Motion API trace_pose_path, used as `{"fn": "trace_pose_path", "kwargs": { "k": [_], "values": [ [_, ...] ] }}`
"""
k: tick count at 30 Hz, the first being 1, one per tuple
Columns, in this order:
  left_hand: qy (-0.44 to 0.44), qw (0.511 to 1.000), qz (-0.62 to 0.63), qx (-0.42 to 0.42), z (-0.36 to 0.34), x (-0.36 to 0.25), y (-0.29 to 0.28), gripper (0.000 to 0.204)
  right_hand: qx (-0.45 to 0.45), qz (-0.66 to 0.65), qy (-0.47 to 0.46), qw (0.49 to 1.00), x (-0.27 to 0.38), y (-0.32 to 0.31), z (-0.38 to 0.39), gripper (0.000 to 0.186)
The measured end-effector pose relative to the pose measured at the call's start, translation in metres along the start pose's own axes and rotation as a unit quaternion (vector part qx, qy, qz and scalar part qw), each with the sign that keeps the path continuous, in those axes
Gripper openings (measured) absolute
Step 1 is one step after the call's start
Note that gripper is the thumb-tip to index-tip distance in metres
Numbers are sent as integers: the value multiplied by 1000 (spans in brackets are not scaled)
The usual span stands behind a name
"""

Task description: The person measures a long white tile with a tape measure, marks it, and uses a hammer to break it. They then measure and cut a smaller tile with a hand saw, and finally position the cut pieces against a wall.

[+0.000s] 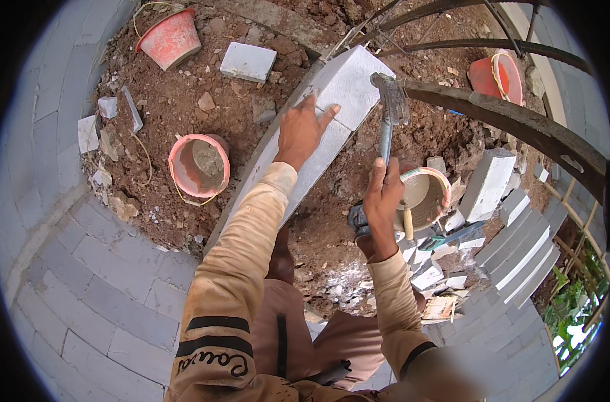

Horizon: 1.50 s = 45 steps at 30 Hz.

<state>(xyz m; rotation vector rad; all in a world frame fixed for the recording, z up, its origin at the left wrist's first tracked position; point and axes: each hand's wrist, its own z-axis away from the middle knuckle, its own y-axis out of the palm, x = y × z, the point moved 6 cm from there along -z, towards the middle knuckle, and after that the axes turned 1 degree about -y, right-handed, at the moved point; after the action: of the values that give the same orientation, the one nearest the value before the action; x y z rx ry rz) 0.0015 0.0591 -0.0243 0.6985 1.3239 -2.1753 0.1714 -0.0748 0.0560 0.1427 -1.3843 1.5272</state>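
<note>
Pale grey masonry — a long row of blocks [312, 171] cuts diagonally through the middle of the view, over brown soil [164, 100], and at its far end sits the end block [353, 84], a thin joint [345, 127] parting it from its neighbour. It looks stiff and fairly weighty, probably dry and chalky rather than slippery, with corners that could chip; the sound hold would be palms on opposite long sides, clear of those edges. Next down in size, the hammer [386, 137]: its crusted head hangs at the block's right edge, and whether they touch, I can't tell. Likely head-heavy, so best gripped low, and there's the right hand [383, 194], fingers curled round the handle's lower end. The left hand [299, 132] — fingers spread, thumb out wide — lies on top of the row near the joint, grasping nothing.
</note>
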Motion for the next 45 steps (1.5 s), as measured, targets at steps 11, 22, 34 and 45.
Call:
{"fn": "trace_pose_path", "kwargs": {
  "k": [11,22,34,45],
  "values": [
    [-26,998,43,26,4,-6,-6,72,36,79,-28,996,4,-1,-12,50],
    [18,998,1,-56,4,-12,-1,75,56,97,-36,993,2,0,-21,49],
    [-22,996,40,-70,7,-13,-9,69,58,78,-49,994,12,-2,-29,56],
    [15,991,15,-130,5,-8,-3,71,57,80,-20,995,19,1,-27,50]
  ]
}}
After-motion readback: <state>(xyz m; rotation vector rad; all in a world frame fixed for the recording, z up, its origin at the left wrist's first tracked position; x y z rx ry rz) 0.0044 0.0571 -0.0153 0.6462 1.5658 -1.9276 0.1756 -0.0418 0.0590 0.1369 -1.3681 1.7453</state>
